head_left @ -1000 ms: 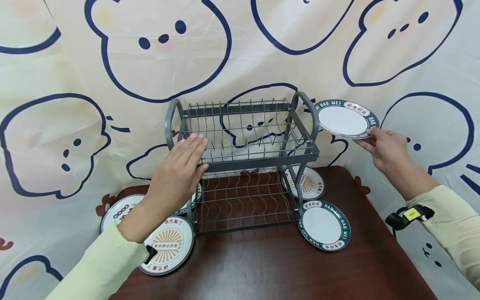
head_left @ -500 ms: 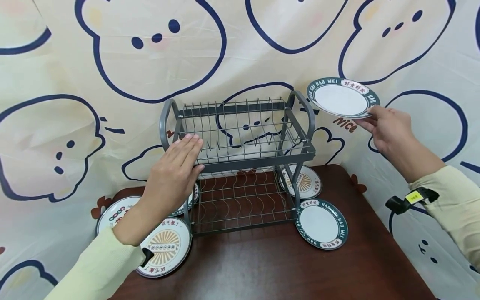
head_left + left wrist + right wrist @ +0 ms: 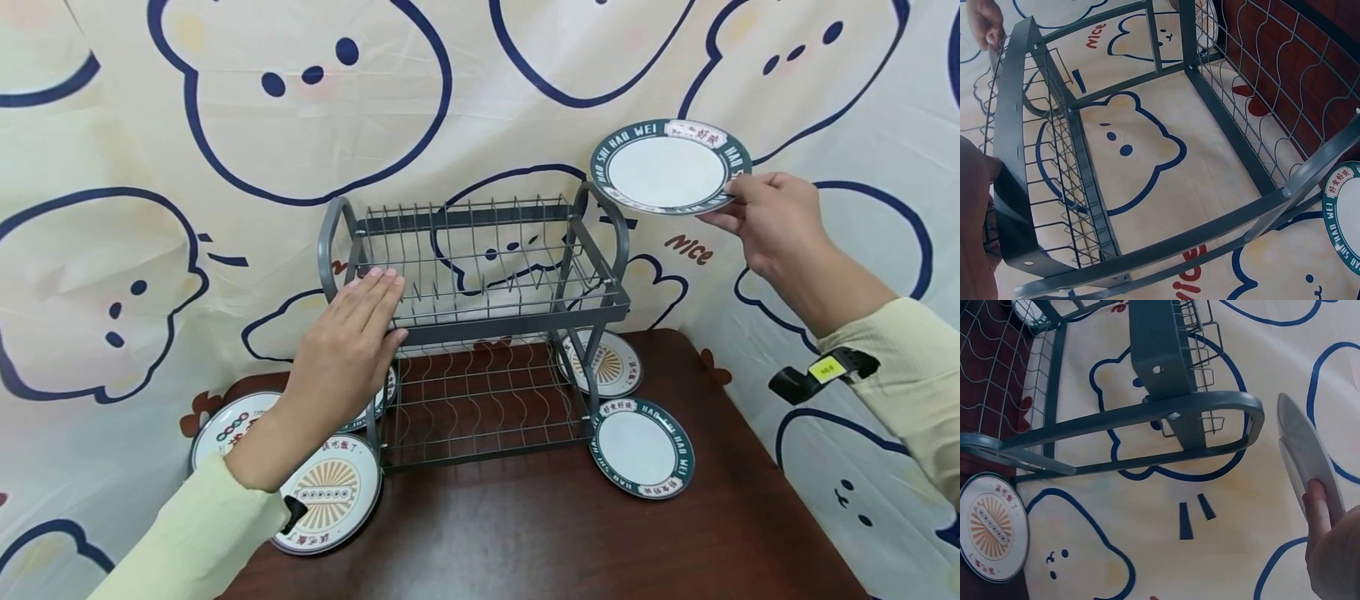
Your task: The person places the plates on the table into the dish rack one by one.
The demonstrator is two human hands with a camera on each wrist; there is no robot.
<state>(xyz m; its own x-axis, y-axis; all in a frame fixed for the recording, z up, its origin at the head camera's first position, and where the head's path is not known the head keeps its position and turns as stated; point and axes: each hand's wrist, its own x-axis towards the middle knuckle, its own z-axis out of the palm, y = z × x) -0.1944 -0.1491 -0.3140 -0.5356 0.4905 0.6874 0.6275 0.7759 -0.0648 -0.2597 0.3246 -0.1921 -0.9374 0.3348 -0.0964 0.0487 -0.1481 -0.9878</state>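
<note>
A grey two-tier wire dish rack (image 3: 480, 275) stands on the dark wooden table (image 3: 570, 533). My left hand (image 3: 352, 342) rests flat, fingers straight, against the front left of the rack's upper tier (image 3: 1016, 187). My right hand (image 3: 765, 221) pinches the rim of a green-rimmed white plate (image 3: 669, 167) and holds it in the air, above and right of the rack's right handle (image 3: 1222, 419). The right wrist view shows that plate (image 3: 1307, 456) edge-on with a fingertip on it.
Plates lie on the table around the rack: a green-rimmed one (image 3: 642, 448) at the front right, a sunburst one (image 3: 609, 365) behind it, another sunburst one (image 3: 330, 492) at the front left, and a further one (image 3: 225, 425) at the far left. A cartoon-print cloth (image 3: 225, 125) hangs behind.
My right hand has lifted the green-rimmed plate higher and slightly left, from beside the rack's right handle to above it. My left hand stays on the rack.
</note>
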